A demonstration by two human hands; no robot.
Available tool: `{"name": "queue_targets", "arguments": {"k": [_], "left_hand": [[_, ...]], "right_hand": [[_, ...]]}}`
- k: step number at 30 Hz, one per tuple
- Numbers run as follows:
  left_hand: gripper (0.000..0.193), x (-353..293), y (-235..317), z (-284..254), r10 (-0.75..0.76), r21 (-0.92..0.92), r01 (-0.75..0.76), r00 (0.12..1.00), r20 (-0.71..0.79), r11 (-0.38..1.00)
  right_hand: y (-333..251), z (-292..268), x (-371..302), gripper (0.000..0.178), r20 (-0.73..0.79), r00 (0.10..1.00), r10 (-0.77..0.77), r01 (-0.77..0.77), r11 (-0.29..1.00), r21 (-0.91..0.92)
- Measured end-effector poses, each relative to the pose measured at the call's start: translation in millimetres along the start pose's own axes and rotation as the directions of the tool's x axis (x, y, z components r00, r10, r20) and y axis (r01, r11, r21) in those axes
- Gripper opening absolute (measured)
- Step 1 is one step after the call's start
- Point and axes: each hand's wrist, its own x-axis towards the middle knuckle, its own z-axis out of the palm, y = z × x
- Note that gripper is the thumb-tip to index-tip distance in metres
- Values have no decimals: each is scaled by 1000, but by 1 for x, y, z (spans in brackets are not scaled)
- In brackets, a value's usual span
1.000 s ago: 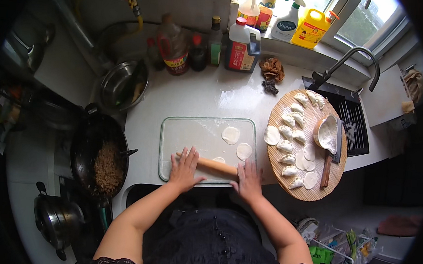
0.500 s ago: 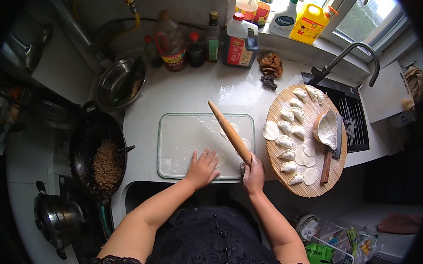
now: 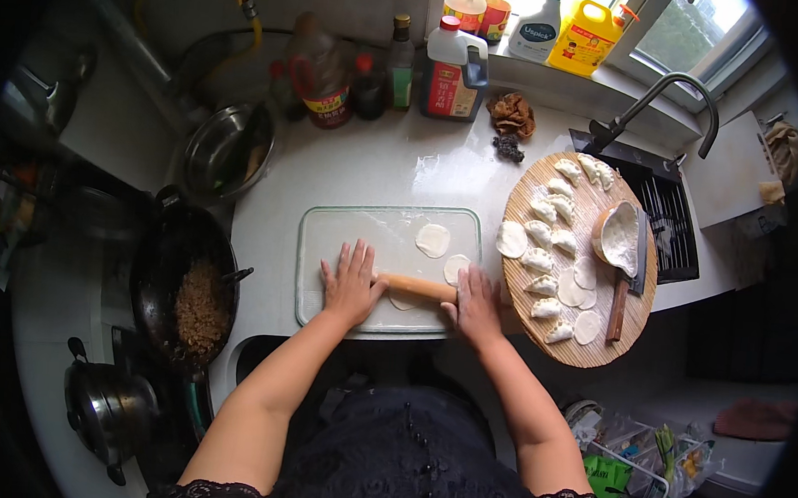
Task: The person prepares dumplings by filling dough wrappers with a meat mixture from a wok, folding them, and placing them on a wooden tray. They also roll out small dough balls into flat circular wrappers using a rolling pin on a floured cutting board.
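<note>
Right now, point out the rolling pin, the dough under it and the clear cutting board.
rolling pin [image 3: 418,287], head view, middle of the wooden shaft.
dough [image 3: 402,302], head view, edge showing below the pin.
clear cutting board [image 3: 345,227], head view, bare upper left part.

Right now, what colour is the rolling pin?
Light brown wood; the rolling pin shows best in the head view.

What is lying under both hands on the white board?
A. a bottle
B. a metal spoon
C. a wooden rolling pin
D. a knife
C: the left hand and right hand press a wooden rolling pin across the white board, over a dough piece.
</note>
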Motion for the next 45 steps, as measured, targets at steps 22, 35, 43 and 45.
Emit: {"name": "queue_targets", "arguments": {"k": [22,35,43,45], "left_hand": [[78,-50,-2,4,41,9,-42,996,78,999],[78,-59,-11,8,99,10,-100,992,76,995],[72,-2,-5,8,-92,-34,91,995,-35,995],[70,6,-2,-3,-110,-40,110,994,-6,993]], "right_hand": [[-27,-19,-50,103,269,960,84,-81,997,-20],[-28,-17,-65,102,209,978,11,-8,1000,-15],[-17,3,-6,60,-35,999,-12,7,988,-156],[-20,6,0,49,-6,1000,-1,0,980,-197]]}}
